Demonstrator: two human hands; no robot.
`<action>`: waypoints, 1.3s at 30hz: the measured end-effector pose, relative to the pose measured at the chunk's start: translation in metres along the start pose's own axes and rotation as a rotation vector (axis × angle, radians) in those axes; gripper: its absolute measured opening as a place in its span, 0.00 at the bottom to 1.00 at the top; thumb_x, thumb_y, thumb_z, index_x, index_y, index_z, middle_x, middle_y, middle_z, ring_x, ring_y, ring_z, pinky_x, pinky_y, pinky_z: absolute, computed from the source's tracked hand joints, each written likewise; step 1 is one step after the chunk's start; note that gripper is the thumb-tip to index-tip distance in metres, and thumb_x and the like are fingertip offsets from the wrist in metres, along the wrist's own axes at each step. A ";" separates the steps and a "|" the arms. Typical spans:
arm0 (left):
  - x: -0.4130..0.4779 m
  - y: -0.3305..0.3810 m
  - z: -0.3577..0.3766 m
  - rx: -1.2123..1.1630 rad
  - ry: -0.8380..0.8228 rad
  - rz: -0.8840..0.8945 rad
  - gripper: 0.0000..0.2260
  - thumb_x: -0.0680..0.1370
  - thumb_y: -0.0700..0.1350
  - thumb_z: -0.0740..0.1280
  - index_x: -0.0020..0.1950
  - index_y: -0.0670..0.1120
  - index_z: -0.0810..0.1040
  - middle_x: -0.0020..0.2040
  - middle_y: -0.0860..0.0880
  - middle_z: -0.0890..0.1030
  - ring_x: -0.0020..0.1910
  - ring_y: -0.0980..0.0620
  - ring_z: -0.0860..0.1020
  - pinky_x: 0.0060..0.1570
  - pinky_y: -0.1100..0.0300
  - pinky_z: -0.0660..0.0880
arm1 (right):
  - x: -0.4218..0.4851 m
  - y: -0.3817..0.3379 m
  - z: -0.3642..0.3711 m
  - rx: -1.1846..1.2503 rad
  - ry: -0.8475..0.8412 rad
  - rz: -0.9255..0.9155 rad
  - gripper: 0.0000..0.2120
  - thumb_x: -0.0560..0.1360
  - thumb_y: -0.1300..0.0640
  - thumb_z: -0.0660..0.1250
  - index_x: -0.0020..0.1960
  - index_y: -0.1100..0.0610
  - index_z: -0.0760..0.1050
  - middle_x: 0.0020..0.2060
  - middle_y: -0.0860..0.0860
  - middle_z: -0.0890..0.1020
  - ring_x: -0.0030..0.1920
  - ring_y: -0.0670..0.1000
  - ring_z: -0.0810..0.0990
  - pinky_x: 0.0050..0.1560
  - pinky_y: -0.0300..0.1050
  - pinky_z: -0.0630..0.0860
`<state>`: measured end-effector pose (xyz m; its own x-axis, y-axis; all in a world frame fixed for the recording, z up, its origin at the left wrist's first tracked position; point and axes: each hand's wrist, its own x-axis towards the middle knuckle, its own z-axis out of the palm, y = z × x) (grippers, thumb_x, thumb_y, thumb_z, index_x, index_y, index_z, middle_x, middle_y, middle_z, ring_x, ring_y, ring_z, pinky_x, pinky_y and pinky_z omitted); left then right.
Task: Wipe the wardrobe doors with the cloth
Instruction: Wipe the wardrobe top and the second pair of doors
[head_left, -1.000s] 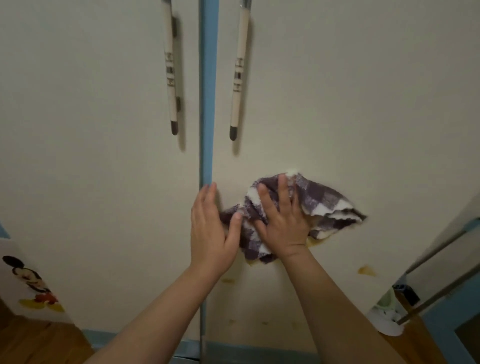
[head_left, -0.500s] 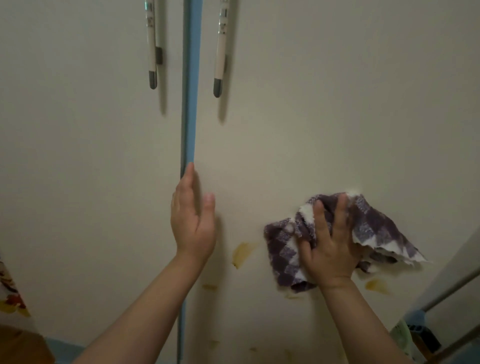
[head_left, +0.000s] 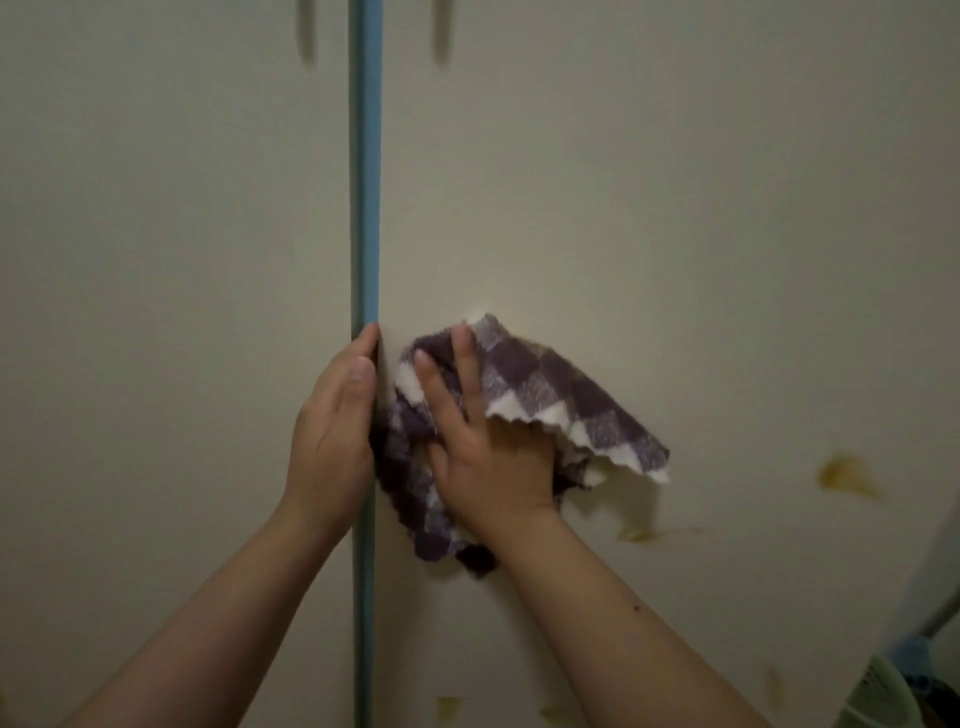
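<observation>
The checked cloth (head_left: 545, 384) was pressed against the right wardrobe door (head_left: 675, 208) by the right hand (head_left: 488, 457), fingers spread, nothing clenched; the left hand (head_left: 327, 441) was laid flat, fingers straight, along the blue strip (head_left: 365, 182). With no true grasp, the cloth could be lost mid-stroke, and the yellow stains (head_left: 847, 475) smeared.

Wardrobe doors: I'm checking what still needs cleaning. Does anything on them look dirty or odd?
Yes. The right door carries yellow-brown marks: a blotch to the right of the cloth, a fainter smear lower down, and small spots near the picture's bottom edge. They stand out against the plain cream panel.
</observation>
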<state>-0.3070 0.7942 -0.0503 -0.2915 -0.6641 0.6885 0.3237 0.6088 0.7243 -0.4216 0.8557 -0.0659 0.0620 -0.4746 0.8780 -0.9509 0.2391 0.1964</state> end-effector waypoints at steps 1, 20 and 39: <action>-0.006 -0.005 0.002 0.001 0.011 0.016 0.22 0.75 0.56 0.52 0.69 0.52 0.63 0.68 0.54 0.68 0.67 0.61 0.66 0.70 0.54 0.61 | -0.001 0.000 0.001 0.003 0.001 -0.004 0.27 0.71 0.51 0.59 0.70 0.53 0.65 0.70 0.57 0.65 0.41 0.57 0.82 0.29 0.45 0.76; -0.016 -0.054 0.029 0.295 0.080 0.304 0.25 0.79 0.49 0.59 0.74 0.49 0.55 0.76 0.53 0.51 0.70 0.65 0.50 0.66 0.67 0.49 | -0.086 0.150 -0.049 -0.219 0.281 0.264 0.25 0.72 0.49 0.61 0.69 0.53 0.68 0.71 0.59 0.63 0.51 0.68 0.79 0.42 0.59 0.77; -0.011 -0.049 0.003 -0.233 -0.190 0.048 0.35 0.67 0.68 0.56 0.72 0.57 0.58 0.68 0.67 0.62 0.68 0.69 0.59 0.71 0.61 0.52 | -0.132 0.068 0.005 -0.092 0.138 0.269 0.28 0.69 0.48 0.56 0.69 0.53 0.67 0.71 0.57 0.59 0.25 0.60 0.78 0.19 0.40 0.68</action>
<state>-0.3225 0.7729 -0.0931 -0.4272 -0.5302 0.7324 0.5327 0.5069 0.6777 -0.4963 0.9311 -0.1708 -0.1414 -0.2657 0.9536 -0.9077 0.4192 -0.0178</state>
